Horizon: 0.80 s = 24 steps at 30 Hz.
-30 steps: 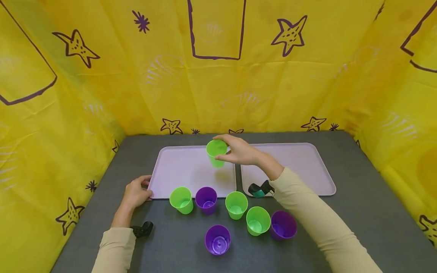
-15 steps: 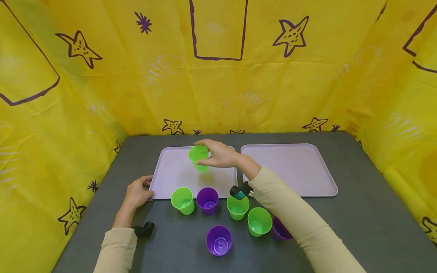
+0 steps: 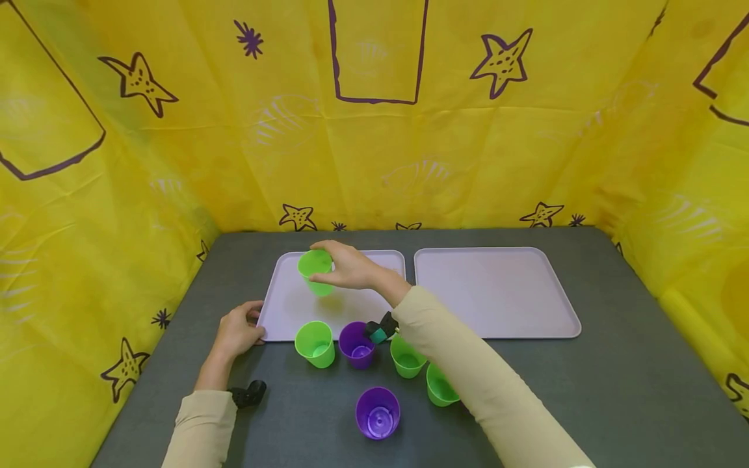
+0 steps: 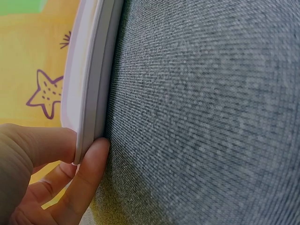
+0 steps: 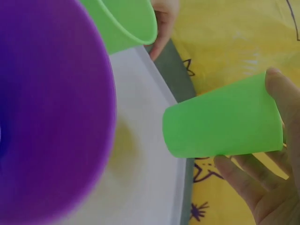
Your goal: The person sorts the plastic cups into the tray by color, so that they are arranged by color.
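Note:
My right hand (image 3: 351, 265) grips a green cup (image 3: 315, 272) between thumb and fingers. In the head view this cup hangs upright over the left pale tray (image 3: 287, 305), with its shadow below. Up close in the right wrist view, the thumb and fingers hold the green cup (image 5: 225, 119) near its rim. My left hand (image 3: 236, 330) is at the near left corner of that tray. The left wrist view shows its thumb and a finger pinching the tray's rim (image 4: 91, 108).
Before the trays stand more green cups (image 3: 315, 343) and purple cups (image 3: 378, 413), all mouth up; my right forearm partly covers some. A second pale tray (image 3: 497, 292) lies on the right. Yellow patterned cloth (image 3: 374, 162) surrounds the grey table (image 3: 620, 390).
My right hand has carried the green cup leftward over the left tray. The right sleeve now covers the rightmost purple cup. The left hand stays at the tray corner.

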Motion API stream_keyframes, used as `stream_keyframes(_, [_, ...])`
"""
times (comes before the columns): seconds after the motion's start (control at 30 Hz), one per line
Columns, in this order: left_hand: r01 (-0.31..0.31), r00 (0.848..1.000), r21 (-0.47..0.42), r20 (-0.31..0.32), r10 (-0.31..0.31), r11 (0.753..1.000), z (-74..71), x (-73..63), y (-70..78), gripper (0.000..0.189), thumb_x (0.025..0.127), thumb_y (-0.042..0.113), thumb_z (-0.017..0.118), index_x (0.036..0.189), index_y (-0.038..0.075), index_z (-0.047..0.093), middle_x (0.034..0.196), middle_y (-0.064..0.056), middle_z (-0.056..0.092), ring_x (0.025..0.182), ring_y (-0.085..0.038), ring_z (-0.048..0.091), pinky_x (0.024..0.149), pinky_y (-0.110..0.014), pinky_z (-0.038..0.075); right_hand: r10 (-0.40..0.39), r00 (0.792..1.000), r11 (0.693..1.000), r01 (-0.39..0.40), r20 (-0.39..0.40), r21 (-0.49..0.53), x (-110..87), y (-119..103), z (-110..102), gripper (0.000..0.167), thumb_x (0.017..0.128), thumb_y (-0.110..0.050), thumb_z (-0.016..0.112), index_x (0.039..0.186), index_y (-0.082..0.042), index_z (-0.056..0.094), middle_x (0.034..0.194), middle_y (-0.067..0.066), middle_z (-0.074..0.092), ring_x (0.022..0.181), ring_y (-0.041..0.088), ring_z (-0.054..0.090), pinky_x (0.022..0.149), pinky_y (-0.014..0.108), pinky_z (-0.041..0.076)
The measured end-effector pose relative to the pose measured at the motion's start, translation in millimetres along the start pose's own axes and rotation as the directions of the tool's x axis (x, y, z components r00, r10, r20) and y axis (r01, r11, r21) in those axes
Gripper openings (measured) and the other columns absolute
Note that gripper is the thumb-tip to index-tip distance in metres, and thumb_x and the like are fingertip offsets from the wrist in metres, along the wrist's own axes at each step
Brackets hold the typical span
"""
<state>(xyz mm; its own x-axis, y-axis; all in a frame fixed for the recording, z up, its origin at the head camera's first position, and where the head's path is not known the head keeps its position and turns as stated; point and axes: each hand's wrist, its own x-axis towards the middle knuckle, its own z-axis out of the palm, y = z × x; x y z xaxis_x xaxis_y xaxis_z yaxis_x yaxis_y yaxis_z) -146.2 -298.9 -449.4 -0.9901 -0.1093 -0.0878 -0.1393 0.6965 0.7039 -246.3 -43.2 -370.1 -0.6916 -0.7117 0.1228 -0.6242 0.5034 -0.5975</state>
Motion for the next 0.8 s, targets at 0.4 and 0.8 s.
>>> stream_keyframes(0.4, [0.02,1.0,0.009,-0.003,-0.02,1.0,-1.0,0.7,-1.4,0.058,0.068,-0.009,0.057,0.125,-0.008,0.048,0.106,-0.03,0.056,0.074,-0.023,0.064,0.049,-0.027,0.056,0.047,0.999,0.999,-0.047,0.023,-0.002,21.5,-7,20,0.066,0.083,-0.036,0.064,0.137,-0.007,0.04,0.135,0.008,0.047,0.122,0.018,0.046,0.104,0.027,0.038])
stream_keyframes(0.8, [0.017,1.0,0.017,-0.008,-0.016,1.0,-0.9,2.0,-1.6,0.057,0.068,-0.009,0.057,0.125,-0.007,0.049,0.104,-0.028,0.056,0.073,-0.022,0.064,0.049,-0.027,0.055,0.099,0.989,0.995,-0.097,0.106,-0.024,33.2,-5,35,0.066,0.085,-0.037,0.062,0.139,-0.007,0.037,0.14,0.009,0.043,0.128,0.02,0.041,0.108,0.028,0.033])
